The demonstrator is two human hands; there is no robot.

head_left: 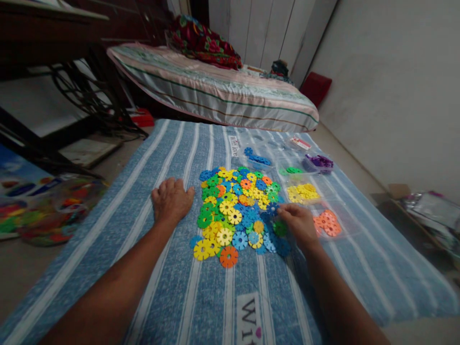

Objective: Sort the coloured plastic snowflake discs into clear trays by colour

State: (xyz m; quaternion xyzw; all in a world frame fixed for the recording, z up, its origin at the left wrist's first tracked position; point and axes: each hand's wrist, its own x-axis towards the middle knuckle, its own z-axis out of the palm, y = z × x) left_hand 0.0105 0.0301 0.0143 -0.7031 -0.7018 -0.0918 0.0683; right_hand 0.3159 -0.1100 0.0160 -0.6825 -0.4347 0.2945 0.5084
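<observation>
A flat pile of notched plastic discs [235, 216] in yellow, blue, green and orange lies on the striped cloth [151, 268]. My left hand [172, 202] rests palm down just left of the pile, fingers slightly spread, holding nothing. At the pile's right edge, my right hand [296, 220] pinches a dark blue disc [272, 209] between thumb and fingertips. Beyond that hand is a clear compartment tray [345, 218], holding orange discs [327, 223], yellow discs [303, 193], green discs [293, 170] and blue discs [259, 159] in separate compartments.
A small clear box of purple pieces [319, 163] stands at the tray's far right. Behind the table is a bed [215, 91] with a red floral bundle [204, 43]. A sewing machine stand [86, 96] is at the left, a white wall [395, 72] at the right.
</observation>
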